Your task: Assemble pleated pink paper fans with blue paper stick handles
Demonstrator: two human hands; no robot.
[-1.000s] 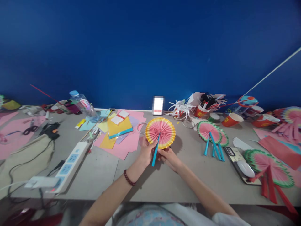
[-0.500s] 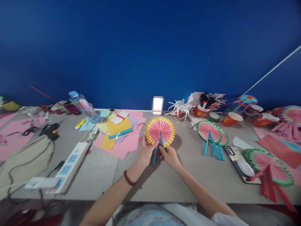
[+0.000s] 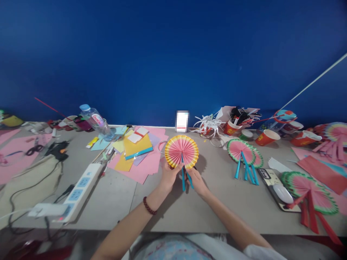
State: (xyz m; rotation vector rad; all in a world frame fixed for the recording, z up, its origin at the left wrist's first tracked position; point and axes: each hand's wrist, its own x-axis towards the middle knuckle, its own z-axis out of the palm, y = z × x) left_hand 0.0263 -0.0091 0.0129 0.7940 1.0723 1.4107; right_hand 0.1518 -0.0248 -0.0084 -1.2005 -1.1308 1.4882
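Observation:
A round pleated paper fan (image 3: 181, 150), pink inside with a yellow and white rim, is held up over the middle of the table. Two blue paper handles (image 3: 183, 180) hang below it, close together. My left hand (image 3: 170, 174) grips the fan's lower left, its thumb lying near the top of the handles. My right hand (image 3: 197, 181) is closed at the lower right edge, around the right blue handle; its fingertips are partly hidden behind the fan and handle.
Pink paper sheets (image 3: 148, 168) and a yellow pack (image 3: 137, 145) lie left, beyond a power strip (image 3: 81, 191). To the right are green-rimmed fans (image 3: 241, 150), a phone (image 3: 267, 175) under a white mouse (image 3: 282, 193), and red paper cups (image 3: 267, 137). A bottle (image 3: 96, 121) leans at the back left.
The fan has shifted slightly left and turned. Its blue handles, spread apart before, now hang nearer each other and further right. My right hand has moved slightly lower.

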